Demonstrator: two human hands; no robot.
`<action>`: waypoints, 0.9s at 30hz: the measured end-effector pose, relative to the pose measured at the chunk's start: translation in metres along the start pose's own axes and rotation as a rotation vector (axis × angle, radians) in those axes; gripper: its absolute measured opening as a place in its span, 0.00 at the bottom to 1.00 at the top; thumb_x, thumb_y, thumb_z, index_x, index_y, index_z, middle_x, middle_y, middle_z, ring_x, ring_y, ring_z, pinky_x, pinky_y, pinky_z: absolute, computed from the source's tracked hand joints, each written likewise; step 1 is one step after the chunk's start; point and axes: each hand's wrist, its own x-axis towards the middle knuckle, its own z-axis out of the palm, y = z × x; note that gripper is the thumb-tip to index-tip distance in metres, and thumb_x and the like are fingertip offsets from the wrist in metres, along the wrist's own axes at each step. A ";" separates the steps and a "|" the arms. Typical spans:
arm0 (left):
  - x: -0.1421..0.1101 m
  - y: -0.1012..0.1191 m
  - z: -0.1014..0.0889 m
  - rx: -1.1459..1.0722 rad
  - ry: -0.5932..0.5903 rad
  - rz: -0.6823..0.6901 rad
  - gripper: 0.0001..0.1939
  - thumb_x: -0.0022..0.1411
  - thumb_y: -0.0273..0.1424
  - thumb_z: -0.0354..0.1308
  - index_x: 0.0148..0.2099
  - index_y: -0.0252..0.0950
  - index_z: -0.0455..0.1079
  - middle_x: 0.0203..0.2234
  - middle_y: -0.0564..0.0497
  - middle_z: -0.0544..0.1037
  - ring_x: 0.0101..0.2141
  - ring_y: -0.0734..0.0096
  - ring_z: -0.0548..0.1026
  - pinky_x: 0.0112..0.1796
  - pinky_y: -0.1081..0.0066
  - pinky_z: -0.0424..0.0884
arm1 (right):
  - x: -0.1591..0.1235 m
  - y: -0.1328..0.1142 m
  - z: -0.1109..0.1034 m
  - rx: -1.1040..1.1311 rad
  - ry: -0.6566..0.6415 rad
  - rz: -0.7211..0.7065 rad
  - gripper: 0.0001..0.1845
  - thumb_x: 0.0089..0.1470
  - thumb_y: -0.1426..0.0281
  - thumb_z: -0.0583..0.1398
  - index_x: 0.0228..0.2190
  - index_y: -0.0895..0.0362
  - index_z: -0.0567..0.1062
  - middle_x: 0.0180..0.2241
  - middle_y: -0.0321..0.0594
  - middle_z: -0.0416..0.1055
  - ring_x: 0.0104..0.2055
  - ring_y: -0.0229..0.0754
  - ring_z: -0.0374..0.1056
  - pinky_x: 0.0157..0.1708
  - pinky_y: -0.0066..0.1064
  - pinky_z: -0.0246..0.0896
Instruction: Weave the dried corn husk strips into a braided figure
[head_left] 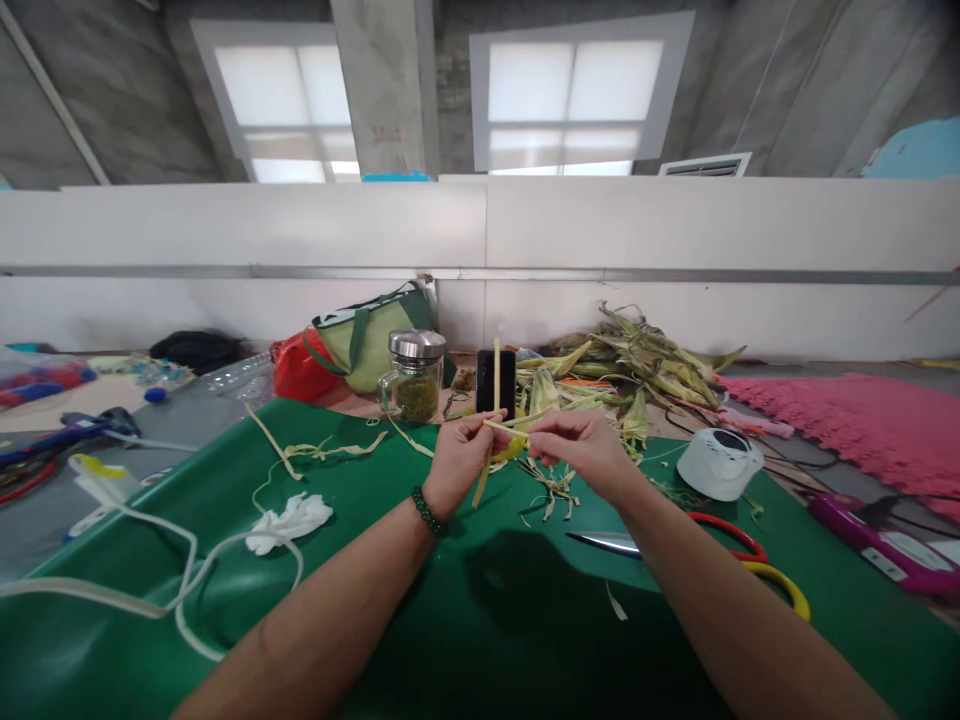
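Observation:
My left hand [459, 460], a dark green beaded bracelet at its wrist, pinches an upright strip of dried corn husk [496, 375]. The strip rises above the fingers, and its lower end hangs below them. A second pale husk strip [507, 430] crosses it nearly level. My right hand [581, 447] pinches that crosswise strip near its right end, with thumb and forefinger closed. Both hands are raised over a green mat [360, 600]. Shredded husk bits [555, 487] lie under the right hand. Scissors [604, 542] with red and yellow handles lie partly hidden beneath my right forearm.
A phone [485, 382] stands behind the hands, beside a lidded glass mug [417, 380]. Behind lies a heap of corn husks [652, 350]. On the right are a white rounded object [718, 465] and a magenta tool [874, 540]. Crumpled tissue [291, 522] and a white cable [191, 560] lie left.

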 end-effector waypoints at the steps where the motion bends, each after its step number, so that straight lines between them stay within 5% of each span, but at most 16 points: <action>1: 0.000 -0.002 0.000 -0.015 0.005 -0.012 0.16 0.48 0.39 0.62 0.33 0.30 0.78 0.20 0.49 0.76 0.21 0.74 0.70 0.28 0.72 0.68 | -0.001 0.000 0.003 -0.025 -0.037 0.006 0.08 0.38 0.67 0.64 0.22 0.59 0.78 0.19 0.37 0.72 0.20 0.35 0.65 0.21 0.26 0.62; 5: -0.001 -0.004 0.002 -0.101 -0.067 -0.040 0.24 0.45 0.45 0.63 0.37 0.30 0.77 0.21 0.49 0.77 0.22 0.72 0.71 0.30 0.70 0.69 | -0.004 0.003 0.013 -0.075 -0.086 -0.034 0.09 0.42 0.65 0.62 0.22 0.59 0.76 0.19 0.37 0.71 0.20 0.35 0.64 0.22 0.26 0.62; 18: -0.006 0.010 -0.001 -0.146 -0.266 -0.226 0.25 0.43 0.44 0.66 0.40 0.33 0.76 0.28 0.47 0.80 0.30 0.69 0.76 0.38 0.69 0.70 | 0.001 0.012 0.008 -0.329 0.032 -0.209 0.11 0.46 0.66 0.59 0.22 0.60 0.77 0.18 0.37 0.71 0.20 0.33 0.61 0.18 0.23 0.54; 27: -0.007 0.008 -0.002 -0.111 -0.296 -0.176 0.23 0.42 0.38 0.68 0.41 0.33 0.76 0.31 0.47 0.80 0.33 0.68 0.75 0.38 0.69 0.69 | 0.001 0.011 0.007 -0.393 0.061 -0.236 0.10 0.46 0.69 0.59 0.18 0.59 0.76 0.16 0.36 0.69 0.19 0.32 0.59 0.18 0.23 0.51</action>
